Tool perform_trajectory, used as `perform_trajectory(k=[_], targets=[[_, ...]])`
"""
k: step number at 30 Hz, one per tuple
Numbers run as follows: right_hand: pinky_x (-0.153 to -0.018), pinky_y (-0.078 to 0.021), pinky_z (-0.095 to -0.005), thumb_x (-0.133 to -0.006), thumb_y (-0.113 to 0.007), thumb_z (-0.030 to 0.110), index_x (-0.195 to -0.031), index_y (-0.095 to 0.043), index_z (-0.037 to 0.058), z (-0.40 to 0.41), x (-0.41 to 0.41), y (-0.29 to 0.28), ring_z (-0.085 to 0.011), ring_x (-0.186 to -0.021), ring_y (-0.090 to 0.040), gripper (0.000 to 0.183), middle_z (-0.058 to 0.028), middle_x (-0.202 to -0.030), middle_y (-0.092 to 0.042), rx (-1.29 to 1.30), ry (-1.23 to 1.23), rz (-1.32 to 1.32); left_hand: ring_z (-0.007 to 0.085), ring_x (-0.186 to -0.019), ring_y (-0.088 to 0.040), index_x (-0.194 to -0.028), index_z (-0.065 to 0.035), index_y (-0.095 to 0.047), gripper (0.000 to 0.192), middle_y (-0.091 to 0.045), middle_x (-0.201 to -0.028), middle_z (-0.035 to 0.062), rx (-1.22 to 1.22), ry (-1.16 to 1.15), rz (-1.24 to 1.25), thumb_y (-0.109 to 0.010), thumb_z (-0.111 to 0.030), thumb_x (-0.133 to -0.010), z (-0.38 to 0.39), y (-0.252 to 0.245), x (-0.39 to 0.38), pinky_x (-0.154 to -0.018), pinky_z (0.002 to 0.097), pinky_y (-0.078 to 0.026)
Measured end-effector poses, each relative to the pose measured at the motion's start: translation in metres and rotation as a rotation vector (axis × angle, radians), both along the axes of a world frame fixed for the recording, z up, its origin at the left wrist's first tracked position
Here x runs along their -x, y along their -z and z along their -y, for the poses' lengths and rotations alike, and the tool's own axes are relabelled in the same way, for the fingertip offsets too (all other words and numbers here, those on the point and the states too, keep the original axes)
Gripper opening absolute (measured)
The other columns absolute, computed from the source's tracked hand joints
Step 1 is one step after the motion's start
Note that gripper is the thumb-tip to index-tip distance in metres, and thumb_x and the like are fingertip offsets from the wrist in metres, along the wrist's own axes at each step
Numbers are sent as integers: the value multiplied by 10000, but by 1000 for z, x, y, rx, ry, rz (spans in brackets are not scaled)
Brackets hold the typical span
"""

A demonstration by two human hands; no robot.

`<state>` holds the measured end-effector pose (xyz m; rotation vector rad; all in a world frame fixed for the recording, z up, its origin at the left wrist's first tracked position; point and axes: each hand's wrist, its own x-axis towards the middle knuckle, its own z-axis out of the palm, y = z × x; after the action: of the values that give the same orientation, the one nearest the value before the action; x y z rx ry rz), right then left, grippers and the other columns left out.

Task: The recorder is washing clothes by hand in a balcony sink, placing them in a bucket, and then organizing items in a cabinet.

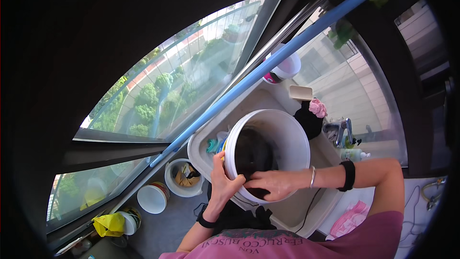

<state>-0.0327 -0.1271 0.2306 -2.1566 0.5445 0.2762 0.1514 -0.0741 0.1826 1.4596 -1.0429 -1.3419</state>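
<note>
A large white plastic bucket (291, 136) stands tilted in a pale utility sink (264, 99). Dark contents (251, 151), perhaps wet cloth or murky water, lie in it. My left hand (224, 180) grips the bucket's near left rim, thumb on the edge and fingers outside. Inside the mouth, my right hand (269, 184) points downward near the dark contents; its fingertips are partly hidden, so whether it holds anything is unclear. Teal and white items lie in the sink, left of the bucket. A black cloth (309, 120) and a pink mesh puff (317, 108) are at the sink's far right edge.
A chrome faucet (344, 129) and soap bottle (354, 154) stand right of the sink. Several smaller buckets, one a white bucket (152, 198), sit on the left floor. A blue pole (251, 75) crosses diagonally before the windows. Pink cloth (350, 219) lies at lower right.
</note>
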Motion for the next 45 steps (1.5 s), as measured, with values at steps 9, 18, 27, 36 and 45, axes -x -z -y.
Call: perform_trajectory(k=[9,18,27,36,45], targets=[[-763,-387,-657,-597,-735,404,-1405,-198,263,25,-12,108,-424,-1286,-199,980,-116,-1464,-117,497,-575,-430,184,-653,-559,-1152,-16,-325,652,-564,-788,120,37,-12,-64,-619,-93,-575,4,3,4,-606,293,-460],[-834,-454,-427,-768,-550,254,-1037,-614,90,81,-31,204,-319,-949,-601,322,-156,-999,-631,324,36,-198,212,-700,-580,-1157,-23,-335,650,-575,-823,142,-61,-21,32,-628,-113,-584,5,-7,-1,-653,307,-467],[-830,-463,-432,-833,-501,444,-1075,-538,-44,51,-23,35,-382,-948,-584,545,-233,-1013,-601,90,302,-735,269,-728,-605,-1167,-32,-337,667,-581,-850,171,-104,-27,25,-630,-159,-582,-5,-11,-7,-689,343,-484],[-690,-528,-423,-669,-736,314,-1317,-274,63,24,-8,-19,-338,-867,-609,834,-250,-1076,-499,-171,-56,-490,310,-757,-613,-1172,-33,-337,672,-585,-856,207,-2,-31,62,-631,-181,-586,-5,-1,-3,-714,376,-488],[-863,-432,-581,-626,-750,286,-1373,-249,302,9,-31,148,-384,-1280,-258,900,-53,-1442,-180,348,-689,-626,311,-766,-615,-1177,-38,-340,679,-589,-870,192,-43,-26,4,-645,-189,-589,1,-8,2,-712,376,-488]])
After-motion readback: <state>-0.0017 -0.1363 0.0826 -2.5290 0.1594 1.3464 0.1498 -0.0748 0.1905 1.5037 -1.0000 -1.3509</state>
